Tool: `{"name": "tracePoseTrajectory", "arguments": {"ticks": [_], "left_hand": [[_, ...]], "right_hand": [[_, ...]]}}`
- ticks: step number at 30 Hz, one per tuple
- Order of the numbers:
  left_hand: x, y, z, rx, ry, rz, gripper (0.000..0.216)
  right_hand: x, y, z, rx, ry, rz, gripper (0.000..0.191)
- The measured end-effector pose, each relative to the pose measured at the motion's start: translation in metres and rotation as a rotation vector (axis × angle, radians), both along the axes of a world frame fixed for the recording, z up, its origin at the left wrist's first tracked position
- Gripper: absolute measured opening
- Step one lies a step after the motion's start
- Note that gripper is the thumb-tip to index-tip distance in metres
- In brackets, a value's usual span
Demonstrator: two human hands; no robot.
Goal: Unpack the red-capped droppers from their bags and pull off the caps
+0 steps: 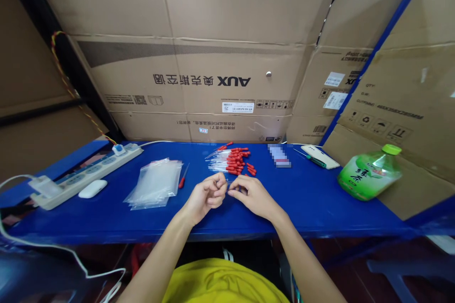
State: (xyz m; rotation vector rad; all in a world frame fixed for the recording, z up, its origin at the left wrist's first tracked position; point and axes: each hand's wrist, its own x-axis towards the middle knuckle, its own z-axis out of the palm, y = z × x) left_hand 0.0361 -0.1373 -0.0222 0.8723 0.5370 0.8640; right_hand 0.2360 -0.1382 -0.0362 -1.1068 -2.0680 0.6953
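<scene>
My left hand (pixel 209 194) is closed, its fingers curled inward, just in front of a pile of droppers. Facing it, my right hand (pixel 254 195) has its thumb and fingers pinched together. A small, clear, thin piece (pixel 228 181) shows between the two hands; its kind is too small to tell. Behind them lies the pile of droppers (pixel 231 158) with clear stems pointing left and red bulbs on the right. A few loose red bulbs (pixel 251 169) sit at its right side. One single dropper (pixel 183 177) rests beside a stack of clear plastic bags (pixel 156 182), left of my hands.
On the blue table (pixel 284 213), a power strip (pixel 88 175) and a white case (pixel 93 189) are at left. To the right are a blurred-out phone-like item (pixel 279 155), a screwdriver (pixel 315 160), a white slab (pixel 322 155) and a green bottle (pixel 369 175). Cardboard (pixel 199 57) walls the back.
</scene>
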Motion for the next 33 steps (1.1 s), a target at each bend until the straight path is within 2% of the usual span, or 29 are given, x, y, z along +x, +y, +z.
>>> {"name": "tracePoseTrajectory", "arguments": {"ticks": [2,4,7,9,11,13,17,21,27,33], "left_hand": [[-0.004,0.001,0.002,0.069,0.138,0.071,0.015],[-0.012,0.003,0.006,0.209,0.386,0.246,0.013],[-0.031,0.005,0.014,0.581,0.904,0.621,0.01],[-0.045,0.006,0.02,0.792,1.264,0.781,0.01],[-0.058,0.008,0.022,0.883,1.525,0.826,0.012],[-0.067,0.011,0.019,0.887,1.67,0.792,0.013],[-0.073,0.02,0.001,0.764,1.77,0.653,0.022],[-0.072,0.027,-0.013,0.748,1.752,0.639,0.025],[-0.072,0.028,-0.014,0.774,1.749,0.636,0.023],[-0.068,0.03,-0.017,0.741,1.716,0.659,0.024]], "right_hand": [[0.004,0.001,0.0,-0.008,-0.021,-0.009,0.013],[0.01,0.003,0.001,-0.011,-0.086,-0.031,0.01],[0.015,0.003,0.003,-0.013,-0.234,-0.095,0.008],[0.015,0.002,0.004,-0.005,-0.314,-0.147,0.007],[0.011,0.002,0.003,0.001,-0.364,-0.188,0.007],[0.006,0.001,0.001,-0.003,-0.397,-0.224,0.005],[-0.006,-0.001,-0.003,-0.003,-0.44,-0.305,0.009],[-0.014,-0.003,-0.006,-0.016,-0.498,-0.387,0.01],[-0.02,-0.005,-0.005,-0.039,-0.52,-0.465,0.009],[-0.02,-0.007,-0.002,-0.012,-0.489,-0.411,0.014]]}}
